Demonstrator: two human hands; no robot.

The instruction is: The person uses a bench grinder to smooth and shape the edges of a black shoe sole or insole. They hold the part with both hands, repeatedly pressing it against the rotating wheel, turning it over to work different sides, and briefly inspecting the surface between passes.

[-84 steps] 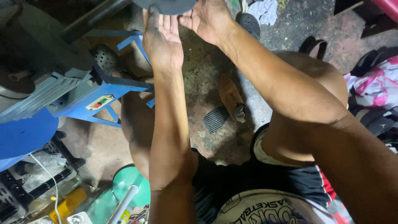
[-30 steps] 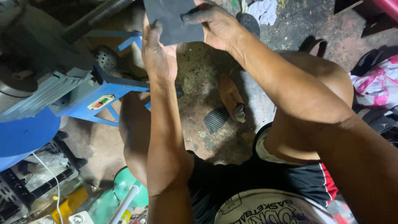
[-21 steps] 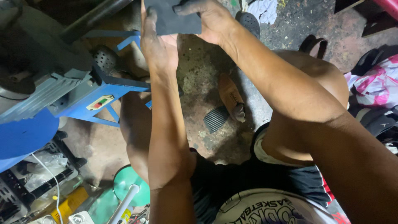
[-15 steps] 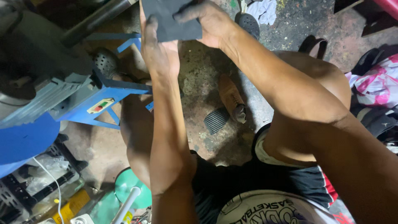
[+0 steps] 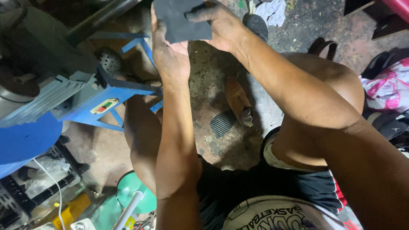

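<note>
A flat dark grey sheet of rubbery material [image 5: 181,19] is held up at the top middle of the view, above the floor. My left hand [image 5: 170,57] supports it from below with the palm and fingers behind it. My right hand [image 5: 219,25] pinches its right edge, thumb lying across the front. Both forearms reach forward from my lap over my bare knees.
A blue-framed machine [image 5: 64,98] with a grey metal body stands at the left. A brown shoe form [image 5: 238,102] and a ribbed black pedal [image 5: 222,123] lie on the stained concrete floor. Pink-white bags [image 5: 387,89] and sandals sit right; a green stool [image 5: 134,196] and crates sit lower left.
Earlier my hands were raised with only a dark edge showing at the top. The dark sheet has since come down into view between both hands and shifted slightly.
</note>
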